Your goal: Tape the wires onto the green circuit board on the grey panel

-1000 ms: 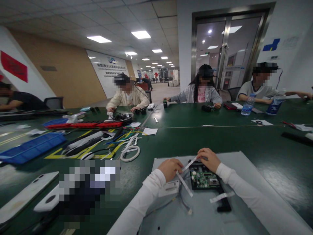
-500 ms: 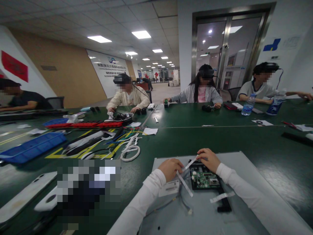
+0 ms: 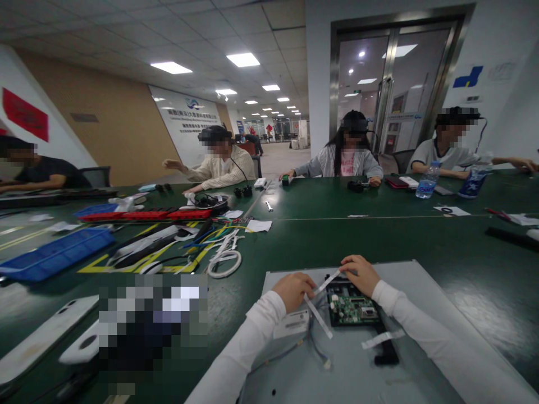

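Note:
A white tape-like strip runs slantwise between my two hands. My left hand pinches its lower end, and my right hand grips the upper end. Below my right hand lies a green circuit board in a black frame, on a large grey metal panel. Another white strip hangs beneath my left fingers onto the panel. One more strip lies across the black arm under the board. Thin cables with a small white connector rest left of the board.
Left of the panel are a white cable coil, a white phone-like slab and a blue tray. Red strips and a small wrench lie farther off. Several people sit around the table; a bottle stands far right.
My hands and the strip stay nearly still. Across the table, the person in the striped shirt has raised one hand and moved it leftward; another person's hand has shifted slightly with a small green object.

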Demonstrator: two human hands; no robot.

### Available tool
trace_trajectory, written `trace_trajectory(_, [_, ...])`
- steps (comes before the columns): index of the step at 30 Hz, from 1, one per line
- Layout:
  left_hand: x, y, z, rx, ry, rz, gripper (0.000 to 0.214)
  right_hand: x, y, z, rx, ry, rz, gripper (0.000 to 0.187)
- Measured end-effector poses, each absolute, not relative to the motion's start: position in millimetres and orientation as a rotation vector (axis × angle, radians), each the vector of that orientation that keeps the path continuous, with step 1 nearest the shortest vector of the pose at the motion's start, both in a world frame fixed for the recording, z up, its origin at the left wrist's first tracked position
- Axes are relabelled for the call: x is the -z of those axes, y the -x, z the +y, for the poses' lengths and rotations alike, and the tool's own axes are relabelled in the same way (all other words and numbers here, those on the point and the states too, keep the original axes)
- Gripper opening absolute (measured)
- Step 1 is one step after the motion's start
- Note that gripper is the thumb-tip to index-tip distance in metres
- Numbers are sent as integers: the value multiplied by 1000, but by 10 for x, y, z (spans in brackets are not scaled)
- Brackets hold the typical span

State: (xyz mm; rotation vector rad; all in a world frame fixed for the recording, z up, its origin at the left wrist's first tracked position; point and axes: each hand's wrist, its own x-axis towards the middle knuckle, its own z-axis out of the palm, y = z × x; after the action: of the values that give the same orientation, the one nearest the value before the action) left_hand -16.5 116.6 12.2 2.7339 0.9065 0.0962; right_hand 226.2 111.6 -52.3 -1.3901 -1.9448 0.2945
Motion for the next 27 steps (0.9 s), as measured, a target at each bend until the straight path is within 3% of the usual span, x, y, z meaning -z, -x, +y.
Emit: trace_trajectory(27, [-146,156,1146,-86,-2738,906,35,515,-2261,1108,-317,1421,-1921,26])
